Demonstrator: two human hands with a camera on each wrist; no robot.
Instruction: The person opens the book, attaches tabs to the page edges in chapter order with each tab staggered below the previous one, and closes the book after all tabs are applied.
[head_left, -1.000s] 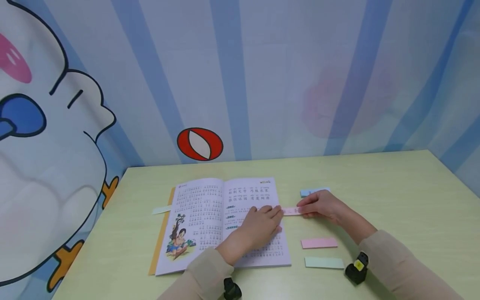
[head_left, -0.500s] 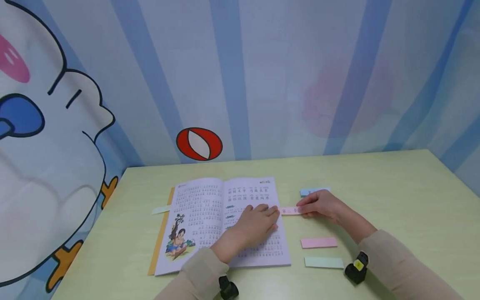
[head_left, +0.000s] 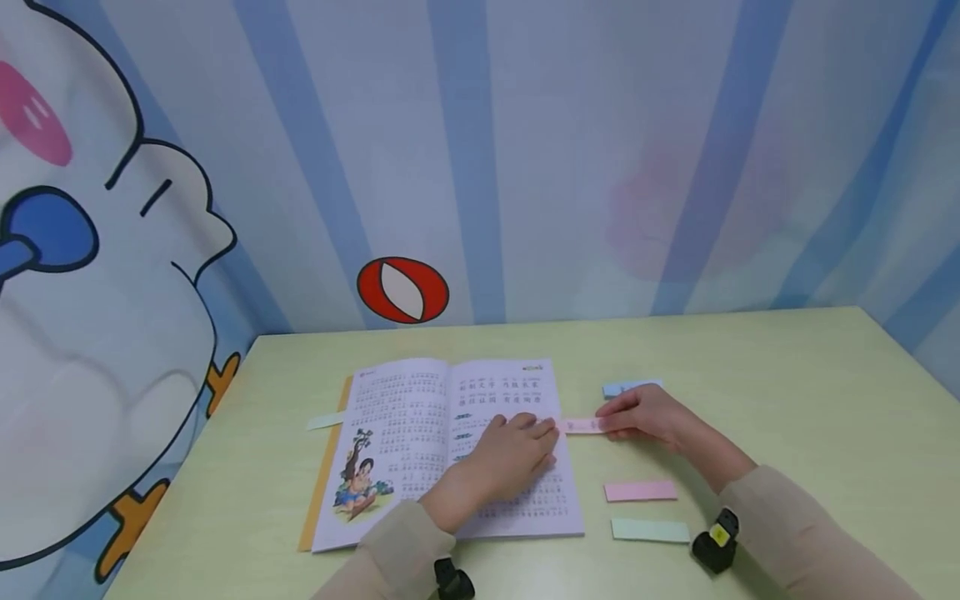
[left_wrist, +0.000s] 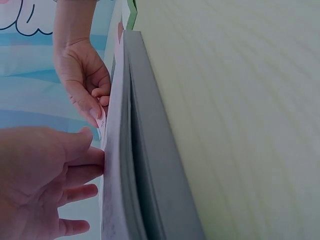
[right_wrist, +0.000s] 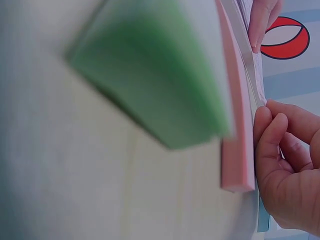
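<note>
movement is slight: the left hand [head_left: 506, 460] has slid a little inward on the open white-paged book [head_left: 412, 446] since a second ago, its grip unclenched, fingers extended. the right hand [head_left: 649, 422] pinches the narrow pale-pink paper strip [head_left: 580, 426] at the right page edge, so we judge it steadied, though fingers hide its inner end. nearby, we see a light-blue paper block [head_left: 628, 388], pink paper block [head_left: 641, 491] and pale-green paper block [head_left: 650, 531] on the yellowish wood-grain bench [head_left: 787, 375].
</note>
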